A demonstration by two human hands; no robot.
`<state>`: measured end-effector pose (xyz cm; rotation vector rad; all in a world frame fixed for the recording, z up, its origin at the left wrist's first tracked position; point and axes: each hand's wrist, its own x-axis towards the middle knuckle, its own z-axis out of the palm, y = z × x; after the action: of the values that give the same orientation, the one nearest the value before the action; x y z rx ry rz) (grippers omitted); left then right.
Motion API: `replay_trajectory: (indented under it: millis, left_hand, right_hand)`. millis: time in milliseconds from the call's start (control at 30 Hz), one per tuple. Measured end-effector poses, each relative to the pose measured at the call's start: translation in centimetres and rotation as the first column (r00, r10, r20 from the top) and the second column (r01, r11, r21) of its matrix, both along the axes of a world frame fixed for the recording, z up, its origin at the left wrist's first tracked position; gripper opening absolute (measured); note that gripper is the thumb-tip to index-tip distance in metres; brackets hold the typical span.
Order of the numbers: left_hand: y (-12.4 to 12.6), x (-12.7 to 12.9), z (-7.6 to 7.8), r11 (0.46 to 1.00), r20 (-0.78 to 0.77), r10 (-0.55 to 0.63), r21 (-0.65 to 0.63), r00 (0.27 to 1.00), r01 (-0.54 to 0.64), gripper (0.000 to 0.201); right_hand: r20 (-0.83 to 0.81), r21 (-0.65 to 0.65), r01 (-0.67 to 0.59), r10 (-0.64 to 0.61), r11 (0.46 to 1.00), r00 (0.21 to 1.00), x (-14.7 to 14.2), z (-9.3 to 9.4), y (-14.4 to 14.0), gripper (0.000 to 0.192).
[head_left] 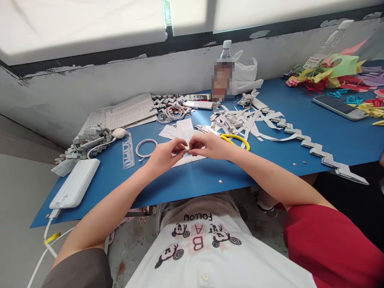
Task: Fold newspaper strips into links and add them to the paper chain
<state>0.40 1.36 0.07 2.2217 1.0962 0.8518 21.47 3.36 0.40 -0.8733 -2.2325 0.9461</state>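
My left hand [166, 154] and my right hand [208, 145] meet over the front middle of the blue table. Thumbs and fingers of both are pinched together at a small paper strip [188, 150], mostly hidden by the fingertips. Printed paper sheets [185, 127] lie just beyond and beneath my hands. Scissors with yellow handles [240, 139] rest right behind my right wrist, their blades partly covered by paper. A roll of tape [146, 148] lies flat to the left of my left hand, beside a clear ruler [128, 151].
Cut paper strips [231, 122] are heaped behind the scissors. A folded-paper zigzag chain [310, 146] runs over the right table edge. A white power bank [75, 184] lies left, near folded paper pieces [87, 144]. A bottle [223, 76], phone [340, 107] and coloured paper [336, 72] stand farther back.
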Motion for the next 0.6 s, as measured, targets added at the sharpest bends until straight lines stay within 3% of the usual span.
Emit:
replay_trajectory:
  millis: [133, 300, 600]
  left_hand:
    - [0.08, 0.19, -0.06, 0.999, -0.053, -0.024, 0.045, 0.998, 0.027, 0.012]
    - [0.24, 0.28, 0.19, 0.999, 0.113, 0.038, 0.004, 0.993, -0.038, 0.019]
    - [0.33, 0.65, 0.70, 0.992, 0.199, 0.090, -0.103, 0.976, -0.071, 0.024]
  right_hand:
    - [0.000, -0.135, 0.013, -0.013, 0.991, 1.000, 0.06, -0.05, 0.21, 0.011]
    - [-0.237, -0.313, 0.046, -0.125, 0.949, 0.963, -0.52, -0.71, 0.47, 0.027]
    - [-0.285, -0.285, 0.073, -0.157, 0.956, 0.945, -0.50, -0.11, 0.09, 0.035]
